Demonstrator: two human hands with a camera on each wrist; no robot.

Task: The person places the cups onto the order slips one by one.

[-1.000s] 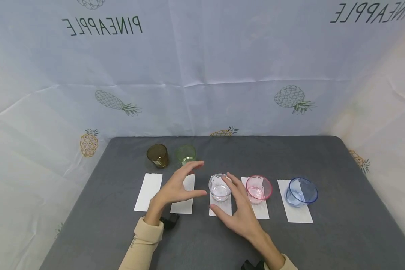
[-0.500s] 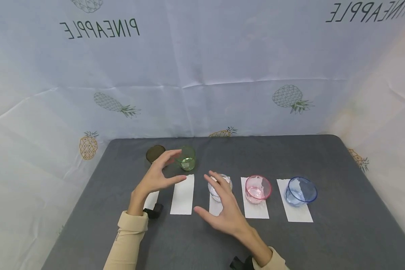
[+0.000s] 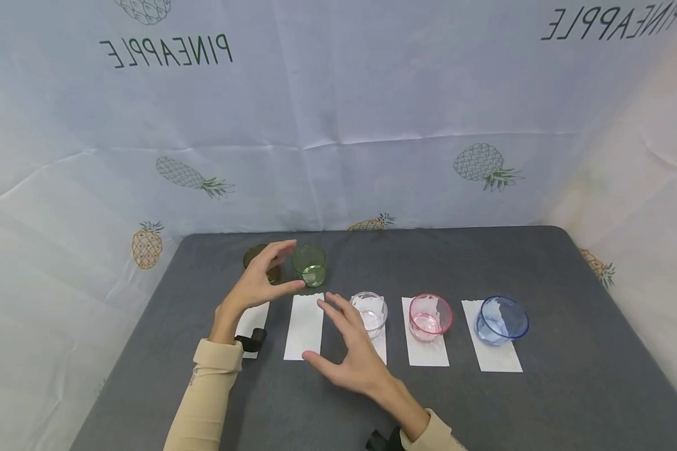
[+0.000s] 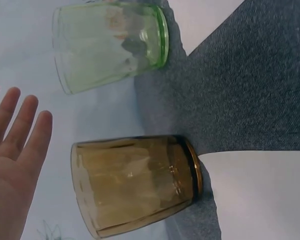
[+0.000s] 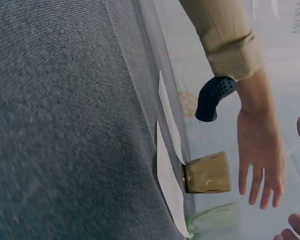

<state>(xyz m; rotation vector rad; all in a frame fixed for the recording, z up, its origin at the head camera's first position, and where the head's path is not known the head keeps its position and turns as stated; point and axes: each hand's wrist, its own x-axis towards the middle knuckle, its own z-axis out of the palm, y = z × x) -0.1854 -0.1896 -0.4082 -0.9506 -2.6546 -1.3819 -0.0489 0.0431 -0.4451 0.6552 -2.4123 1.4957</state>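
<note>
My left hand (image 3: 262,275) is spread in a C shape just left of the green glass (image 3: 310,266), fingers apart from it in the left wrist view. Behind that hand stands the amber glass (image 4: 135,185), partly covered by it in the head view. My right hand (image 3: 352,351) hovers lower and to the right, thumb and fingers wide apart, holding nothing. Just beyond its fingers is the clear glass (image 3: 370,313), standing on a white paper strip (image 3: 380,347). Between the hands lies another paper strip (image 3: 303,329) with nothing on it.
To the right, a pink glass (image 3: 430,316) and a blue glass (image 3: 501,321) stand on their own paper strips. A further paper strip (image 3: 252,322) lies partly under the left wrist in view. The grey table (image 3: 570,388) ends at a pineapple-print curtain (image 3: 338,94).
Both hands have moved left, the left one also away from me toward the green and amber glasses. The clear glass is less covered by the right hand. The glasses stay in place.
</note>
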